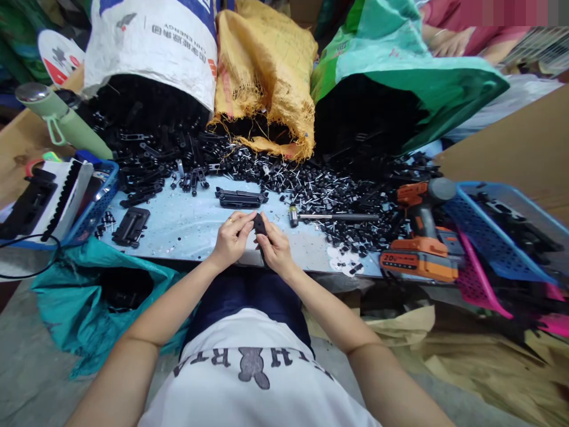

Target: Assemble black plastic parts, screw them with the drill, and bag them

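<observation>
A small black plastic part (259, 224) is pinched between my two hands at the table's front edge. My left hand (232, 238) has its fingers closed on the part's upper left side. On the other side, my right hand (274, 244) is wrapped round it, and the part's lower end shows below the thumb. Just beyond my hands lies a long black assembly (241, 197). To the right of it rests a hammer (329, 217) with a dark handle. A flat black bracket (131, 226) lies to the left.
Piles of black parts (151, 160) and metal pins (293, 184) spread before a white sack (151, 53), a yellow sack (267, 65) and a green sack (413, 77). An orange drill (422, 237) stands right, beside a blue basket (511, 237). Another person's hand (453, 46) appears at upper right.
</observation>
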### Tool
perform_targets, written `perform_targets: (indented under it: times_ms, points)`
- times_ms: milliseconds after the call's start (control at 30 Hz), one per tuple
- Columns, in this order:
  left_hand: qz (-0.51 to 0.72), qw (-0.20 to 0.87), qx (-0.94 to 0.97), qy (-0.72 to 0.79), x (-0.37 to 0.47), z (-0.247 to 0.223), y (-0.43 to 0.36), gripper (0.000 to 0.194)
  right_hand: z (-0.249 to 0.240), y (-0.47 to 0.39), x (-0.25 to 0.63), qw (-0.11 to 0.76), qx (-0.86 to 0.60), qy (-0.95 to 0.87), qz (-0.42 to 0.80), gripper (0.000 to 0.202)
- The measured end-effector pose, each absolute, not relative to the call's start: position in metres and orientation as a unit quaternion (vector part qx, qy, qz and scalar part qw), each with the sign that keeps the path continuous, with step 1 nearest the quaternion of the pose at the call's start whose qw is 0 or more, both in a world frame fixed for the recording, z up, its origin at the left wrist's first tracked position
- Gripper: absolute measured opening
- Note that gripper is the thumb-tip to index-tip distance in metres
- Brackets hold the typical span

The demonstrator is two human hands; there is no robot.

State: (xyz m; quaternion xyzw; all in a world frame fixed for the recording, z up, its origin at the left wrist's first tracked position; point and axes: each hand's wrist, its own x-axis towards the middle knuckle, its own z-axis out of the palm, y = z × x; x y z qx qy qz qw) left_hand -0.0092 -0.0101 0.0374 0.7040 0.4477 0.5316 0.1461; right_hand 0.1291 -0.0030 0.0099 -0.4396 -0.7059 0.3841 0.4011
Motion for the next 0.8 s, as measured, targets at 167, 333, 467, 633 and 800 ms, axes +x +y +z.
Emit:
perform_targets:
  times_ms: [167,333,467,633,800]
  points:
    - [0.54,0.213,0.655,0.483,-0.008,0.028,-0.009,0.034,-0.002,-0.001,0.128,0.414,-0.442,-0.668,0.433,0.062]
    - [0.467,0.644,0.422,0.435,-0.015,0.026,-0.017,0.057,-0.01,0.008,0.141,0.411,-0.445,-0.614,0.506,0.067]
    - [0.376,0.776,0.336,0.379,-0.023,0.031,-0.023,0.053,-0.014,0.015,0.15,0.393,-0.434,-0.626,0.516,0.067]
    - [0.325,0.777,0.329,0.427,-0.029,0.037,-0.024,0.054,-0.011,0.02,0.165,0.362,-0.433,-0.746,0.353,0.066]
    - [0.229,0.738,0.384,0.505,-0.067,0.046,-0.033,0.053,0.009,0.017,0.196,0.213,-0.267,-0.939,0.025,0.057]
